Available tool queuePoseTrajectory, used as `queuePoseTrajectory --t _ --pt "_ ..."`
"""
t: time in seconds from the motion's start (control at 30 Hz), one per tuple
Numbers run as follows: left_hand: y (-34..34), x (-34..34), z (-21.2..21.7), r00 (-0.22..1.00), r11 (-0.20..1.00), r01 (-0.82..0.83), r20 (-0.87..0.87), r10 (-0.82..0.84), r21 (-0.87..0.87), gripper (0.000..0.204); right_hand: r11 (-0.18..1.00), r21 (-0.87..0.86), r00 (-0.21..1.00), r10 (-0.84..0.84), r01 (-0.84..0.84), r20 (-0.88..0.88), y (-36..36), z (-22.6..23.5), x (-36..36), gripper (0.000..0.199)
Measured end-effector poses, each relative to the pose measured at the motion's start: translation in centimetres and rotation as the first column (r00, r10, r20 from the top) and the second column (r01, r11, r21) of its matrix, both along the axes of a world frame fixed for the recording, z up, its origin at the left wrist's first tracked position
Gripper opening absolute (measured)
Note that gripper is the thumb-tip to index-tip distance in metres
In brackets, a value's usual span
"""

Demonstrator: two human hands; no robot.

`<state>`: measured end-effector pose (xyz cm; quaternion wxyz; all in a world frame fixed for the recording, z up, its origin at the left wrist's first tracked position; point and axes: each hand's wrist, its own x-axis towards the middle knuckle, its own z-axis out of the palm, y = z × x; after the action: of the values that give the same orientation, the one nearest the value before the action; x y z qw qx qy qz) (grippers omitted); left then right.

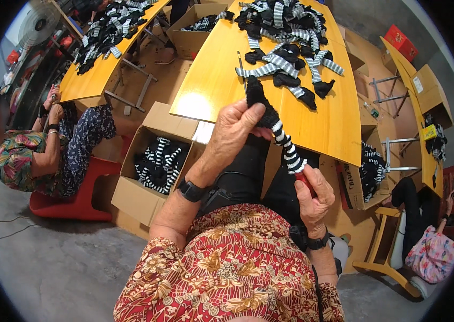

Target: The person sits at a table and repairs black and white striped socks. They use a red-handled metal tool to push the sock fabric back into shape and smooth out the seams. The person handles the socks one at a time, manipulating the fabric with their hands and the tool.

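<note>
Socks (pixel 283 19) across table (pixel 205 80) beyond, carton (pixel 136 201) alongside, striped sock (pixel 278 129) in closed left hand (pixel 231 130), red handle (pixel 306 179) in closed right hand (pixel 315 201)

- Long tubular fuzzy knit sock (pixel 277 126): solid black, then black-and-white rings
- Heaped knit socks (pixel 280 60), upper centre: black, grey-and-white striped
- Smooth wooden surface (pixel 221 64): yellow-orange
- Cloth shirt (pixel 232 268), lower centre: red, gold-patterned

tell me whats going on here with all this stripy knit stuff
A person's left hand pinches the black end of a striped knitted piece, while the right hand grips what looks like a red handle at its striped end. Similar pieces lie heaped on the yellow table ahead, and more fill an open cardboard box to the left. Beyond that box, another person sits on a red chair.
</note>
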<state>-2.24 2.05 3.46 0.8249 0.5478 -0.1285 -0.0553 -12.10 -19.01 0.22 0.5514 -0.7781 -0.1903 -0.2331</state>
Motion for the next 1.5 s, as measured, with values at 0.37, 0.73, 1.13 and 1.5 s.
queuePoseTrajectory --t 0.37,0.73,1.13,1.5 --pt "-0.6 1.9 -0.9 0.873 0.892 -0.445 0.261 0.413 0.08 0.019 0.996 -0.055 0.997 -0.067 0.069 0.028 1.6 0.0 -1.1 0.038" --pt "-0.8 1.4 -1.5 0.95 0.957 -0.289 0.128 0.285 0.019 0.014 0.989 -0.105 0.994 -0.104 0.106 0.029 1.0 0.1 -0.3 0.035" --pt "0.3 2.5 -0.8 0.913 0.918 -0.382 0.108 0.393 -0.108 0.014 0.992 -0.119 0.999 -0.044 0.041 -0.018 1.4 0.2 -0.6 0.039" --pt "-2.0 2.5 -1.3 0.929 0.924 -0.342 0.09 0.36 -0.17 0.01 0.976 0.164 0.938 -0.08 0.142 -0.337 1.9 -0.4 -1.1 0.033"
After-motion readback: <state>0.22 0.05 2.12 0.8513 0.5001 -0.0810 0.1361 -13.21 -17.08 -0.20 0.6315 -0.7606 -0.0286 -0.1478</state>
